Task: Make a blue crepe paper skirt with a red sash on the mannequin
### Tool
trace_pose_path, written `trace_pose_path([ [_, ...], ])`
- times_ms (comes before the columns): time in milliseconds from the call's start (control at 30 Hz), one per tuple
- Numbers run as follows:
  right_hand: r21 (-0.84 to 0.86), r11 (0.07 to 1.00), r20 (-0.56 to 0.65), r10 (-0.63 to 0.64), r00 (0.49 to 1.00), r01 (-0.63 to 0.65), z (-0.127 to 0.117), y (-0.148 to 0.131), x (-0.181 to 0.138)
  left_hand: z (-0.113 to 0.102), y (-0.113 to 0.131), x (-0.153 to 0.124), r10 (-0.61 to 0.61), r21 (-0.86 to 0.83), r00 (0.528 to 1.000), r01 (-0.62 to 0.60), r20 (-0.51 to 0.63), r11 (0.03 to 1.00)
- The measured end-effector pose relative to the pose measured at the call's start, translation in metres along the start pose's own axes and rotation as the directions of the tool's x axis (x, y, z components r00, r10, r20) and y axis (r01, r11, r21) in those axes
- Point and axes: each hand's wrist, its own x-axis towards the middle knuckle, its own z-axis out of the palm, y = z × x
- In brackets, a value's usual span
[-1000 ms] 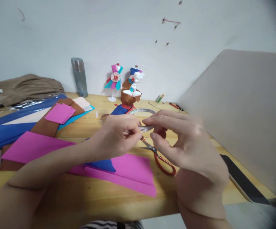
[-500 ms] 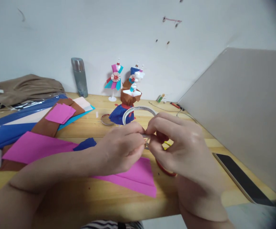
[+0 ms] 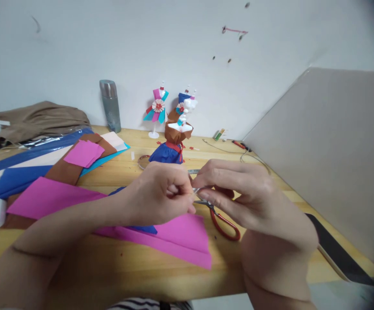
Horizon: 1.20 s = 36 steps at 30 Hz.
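Observation:
My left hand (image 3: 162, 193) is closed in a pinch, its fingertips meeting those of my right hand (image 3: 238, 189) above the table. Between them shows a narrow whitish strip of tape (image 3: 194, 192). Part of a tape roll (image 3: 193, 171) appears just behind the fingertips; my right hand hides the rest, its fingers pinched. Below lie scissors (image 3: 225, 227) with red handles, blades partly hidden. A sheet of pink crepe paper (image 3: 187, 241) and a dark blue piece (image 3: 144, 229) lie under my left forearm. Behind stands a doll form in a brown top and blue skirt (image 3: 167, 153).
A second dress form (image 3: 158, 107) and a flask (image 3: 110, 105) stand near the wall. Folded coloured papers (image 3: 64, 165) and brown cloth (image 3: 41, 122) lie left. At right are a phone (image 3: 338, 249) and an upright panel (image 3: 322, 146). Another ring (image 3: 143, 162) lies behind my left hand.
The tape roll, raised and largely visible before, has dropped mostly behind my right hand. My hands have turned slightly, and more of the scissors shows. The view has shifted a little.

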Motion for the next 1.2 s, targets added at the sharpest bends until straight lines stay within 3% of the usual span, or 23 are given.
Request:
trace_pose_path([
  [233,0.001,1.0,0.013,0.005,1.0,-0.005,0.0,-0.001,0.001,0.0,-0.003,0.001,-0.111,-0.123,0.992,0.118,0.058,0.985],
  [500,-0.007,0.999,-0.095,-0.041,0.995,0.04,0.005,0.0,0.001,-0.005,0.001,0.003,-0.242,-0.354,0.965,0.264,0.103,0.897],
  [867,-0.217,0.973,-0.042,-0.086,0.995,0.075,0.009,0.005,0.003,-0.007,-0.001,0.01,-0.321,-0.456,0.939,0.34,0.122,0.823],
  [1067,-0.338,0.925,0.026,-0.176,0.984,0.175,0.005,0.011,0.001,-0.006,-0.008,0.013,-0.347,-0.496,0.925,0.377,0.156,0.782],
  [1200,-0.309,0.943,0.07,-0.112,0.991,0.128,0.003,0.01,0.001,-0.007,-0.009,0.015,-0.363,-0.509,0.916,0.397,0.171,0.763],
])
